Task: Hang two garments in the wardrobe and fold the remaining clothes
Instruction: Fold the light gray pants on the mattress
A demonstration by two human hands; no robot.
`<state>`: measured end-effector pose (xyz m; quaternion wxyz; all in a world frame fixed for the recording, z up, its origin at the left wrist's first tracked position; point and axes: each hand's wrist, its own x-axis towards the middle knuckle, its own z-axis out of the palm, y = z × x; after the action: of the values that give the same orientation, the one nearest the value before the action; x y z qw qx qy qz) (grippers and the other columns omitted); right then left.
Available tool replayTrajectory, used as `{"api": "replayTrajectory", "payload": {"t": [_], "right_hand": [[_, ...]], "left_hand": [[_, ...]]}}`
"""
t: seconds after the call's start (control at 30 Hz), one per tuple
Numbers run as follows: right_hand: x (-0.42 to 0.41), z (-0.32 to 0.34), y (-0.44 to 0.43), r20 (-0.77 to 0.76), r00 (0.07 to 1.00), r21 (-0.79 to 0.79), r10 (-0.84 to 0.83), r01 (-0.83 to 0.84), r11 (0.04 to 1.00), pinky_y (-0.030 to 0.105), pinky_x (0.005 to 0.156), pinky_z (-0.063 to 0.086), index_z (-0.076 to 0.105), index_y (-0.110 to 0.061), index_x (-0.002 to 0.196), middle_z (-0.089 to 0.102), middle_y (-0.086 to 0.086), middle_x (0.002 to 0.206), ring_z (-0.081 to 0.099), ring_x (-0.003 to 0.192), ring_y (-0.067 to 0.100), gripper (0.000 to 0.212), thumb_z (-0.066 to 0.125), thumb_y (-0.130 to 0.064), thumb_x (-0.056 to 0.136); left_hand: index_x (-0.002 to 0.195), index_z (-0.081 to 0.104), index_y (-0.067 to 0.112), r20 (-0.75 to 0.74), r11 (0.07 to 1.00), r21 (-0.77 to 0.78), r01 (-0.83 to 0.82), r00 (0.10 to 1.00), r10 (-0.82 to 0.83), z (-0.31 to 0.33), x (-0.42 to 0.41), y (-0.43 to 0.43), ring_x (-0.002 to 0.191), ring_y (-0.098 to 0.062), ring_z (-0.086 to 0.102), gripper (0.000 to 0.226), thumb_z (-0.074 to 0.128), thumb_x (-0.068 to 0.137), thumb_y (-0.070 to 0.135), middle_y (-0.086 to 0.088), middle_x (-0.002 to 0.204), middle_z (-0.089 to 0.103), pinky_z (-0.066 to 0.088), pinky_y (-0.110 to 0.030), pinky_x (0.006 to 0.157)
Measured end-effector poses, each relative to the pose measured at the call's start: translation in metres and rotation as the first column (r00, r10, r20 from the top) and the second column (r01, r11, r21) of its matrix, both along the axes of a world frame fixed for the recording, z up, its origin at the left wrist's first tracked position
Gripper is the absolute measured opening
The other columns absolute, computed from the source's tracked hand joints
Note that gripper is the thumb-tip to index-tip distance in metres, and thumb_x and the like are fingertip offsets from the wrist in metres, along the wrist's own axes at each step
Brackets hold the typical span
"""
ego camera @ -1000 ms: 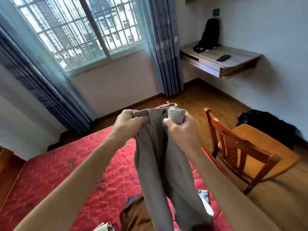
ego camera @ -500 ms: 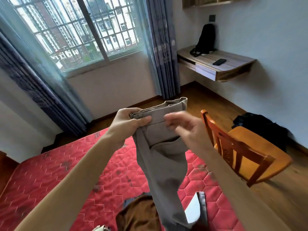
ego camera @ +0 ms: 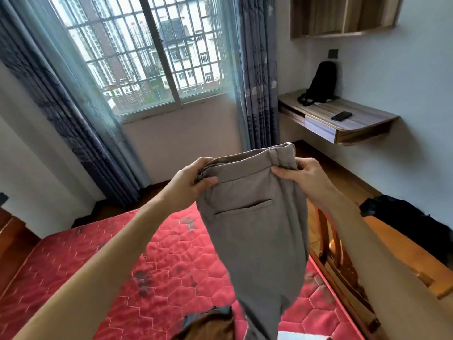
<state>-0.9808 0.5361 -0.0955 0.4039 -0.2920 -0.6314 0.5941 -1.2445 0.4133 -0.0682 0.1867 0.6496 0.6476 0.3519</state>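
Red mattress (ego camera: 81, 263), wall desk (ego camera: 355, 119) w/ phone (ego camera: 341, 116), barred window (ego camera: 147, 55).

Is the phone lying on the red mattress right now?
No, the phone lies on the wall desk near the black bag, away from the mattress.

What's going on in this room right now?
A person is holding up grey trousers by the waistband, left hand at one end, right hand at the other. The legs hang down over a red mattress, where more clothes lie at the near edge. A wooden chair stands beside the mattress.
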Motion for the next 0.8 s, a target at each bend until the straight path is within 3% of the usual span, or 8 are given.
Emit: {"api": "replayTrajectory", "payload": {"t": [0.07, 0.13, 0.2, 0.3, 0.43, 0.57, 0.63, 0.8], "right_hand": [[-0.016, 0.009, 0.007, -0.012, 1.0, 0.013, -0.006, 0.006, 1.0, 0.024, 0.078, 0.06, 0.076, -0.008, 0.094, 0.077, 0.002, 0.091, 0.073, 0.084, 0.013, 0.009, 0.075, -0.01, 0.084], [-0.03, 0.02, 0.016, -0.024, 0.999, 0.026, -0.028, 0.028, 0.999, 0.023, 0.077, 0.06, 0.076, -0.003, 0.094, 0.076, 0.005, 0.088, 0.071, 0.079, 0.013, 0.01, 0.076, -0.008, 0.084], [-0.043, 0.035, 0.027, -0.001, 0.999, 0.088, -0.054, 0.054, 0.995, 0.02, 0.074, 0.056, 0.076, -0.001, 0.096, 0.074, 0.006, 0.088, 0.067, 0.077, 0.009, 0.015, 0.076, -0.01, 0.084], [-0.06, 0.071, 0.064, 0.132, 0.974, 0.335, -0.187, 0.133, 0.933, 0.024, 0.079, 0.052, 0.078, -0.018, 0.095, 0.075, -0.001, 0.089, 0.064, 0.082, 0.005, 0.015, 0.078, -0.026, 0.083], [-0.068, 0.143, 0.11, 0.143, 0.951, 0.468, -0.274, 0.179, 0.866, 0.037, 0.096, 0.055, 0.078, -0.019, 0.106, 0.076, -0.005, 0.1, 0.069, 0.099, 0.011, 0.035, 0.082, -0.034, 0.075], [-0.069, 0.217, 0.119, -0.001, 0.947, 0.524, -0.32, 0.273, 0.807, 0.005, 0.073, 0.047, 0.071, -0.011, 0.118, 0.065, -0.006, 0.101, 0.058, 0.093, 0.006, 0.029, 0.072, -0.02, 0.091], [-0.068, 0.24, 0.12, -0.063, 0.94, 0.546, -0.334, 0.313, 0.777, 0.001, 0.069, 0.043, 0.07, -0.01, 0.119, 0.063, -0.004, 0.102, 0.056, 0.094, 0.005, 0.027, 0.069, -0.018, 0.093], [-0.057, 0.256, 0.127, 0.027, 0.88, 0.623, -0.474, 0.356, 0.697, 0.038, 0.095, 0.051, 0.076, -0.023, 0.109, 0.071, -0.005, 0.102, 0.065, 0.104, 0.016, 0.03, 0.074, -0.041, 0.085]], "left_hand": [[0.138, 0.047, 0.026, -0.135, 0.994, -0.094, -0.057, 0.99, 0.044, -0.004, -0.011, 0.011, 0.102, -0.015, 0.061, 0.068, 0.08, 0.079, 0.024, 0.006, 0.114, 0.065, 0.05, -0.025, 0.086], [0.129, 0.053, 0.019, -0.271, 0.981, -0.063, -0.186, 0.949, 0.162, -0.003, -0.014, 0.024, 0.088, -0.022, 0.06, 0.062, 0.078, 0.073, 0.011, -0.001, 0.101, 0.066, 0.048, -0.018, 0.068], [0.108, 0.059, 0.011, -0.247, 0.961, 0.034, -0.274, 0.93, 0.274, 0.008, -0.015, 0.039, 0.077, -0.023, 0.054, 0.043, 0.071, 0.067, 0.015, -0.003, 0.087, 0.064, 0.04, -0.015, 0.054], [0.098, 0.062, 0.009, -0.207, 0.943, 0.157, -0.292, 0.924, 0.321, 0.045, -0.022, 0.065, 0.077, -0.021, 0.055, 0.036, 0.061, 0.064, 0.023, -0.002, 0.082, 0.064, 0.038, -0.026, 0.058], [0.095, 0.061, 0.013, -0.223, 0.9, 0.328, -0.287, 0.902, 0.37, 0.115, -0.024, 0.099, 0.074, -0.015, 0.05, 0.03, 0.053, 0.073, -0.006, 0.001, 0.078, 0.057, 0.034, -0.013, 0.054], [0.088, 0.061, 0.0, -0.274, 0.808, 0.557, -0.193, 0.876, 0.398, 0.184, -0.027, 0.115, 0.077, -0.015, 0.049, 0.031, 0.044, 0.063, 0.002, -0.009, 0.077, 0.057, 0.031, -0.026, 0.055], [0.091, 0.063, -0.005, -0.333, 0.793, 0.592, -0.145, 0.852, 0.405, 0.215, -0.026, 0.115, 0.08, -0.016, 0.052, 0.043, 0.039, 0.058, 0.009, -0.016, 0.081, 0.063, 0.038, -0.036, 0.062], [0.089, 0.063, -0.006, -0.371, 0.777, 0.614, -0.139, 0.818, 0.44, 0.24, -0.018, 0.112, 0.083, -0.02, 0.053, 0.04, 0.039, 0.06, 0.004, -0.019, 0.084, 0.063, 0.036, -0.035, 0.063]]}}
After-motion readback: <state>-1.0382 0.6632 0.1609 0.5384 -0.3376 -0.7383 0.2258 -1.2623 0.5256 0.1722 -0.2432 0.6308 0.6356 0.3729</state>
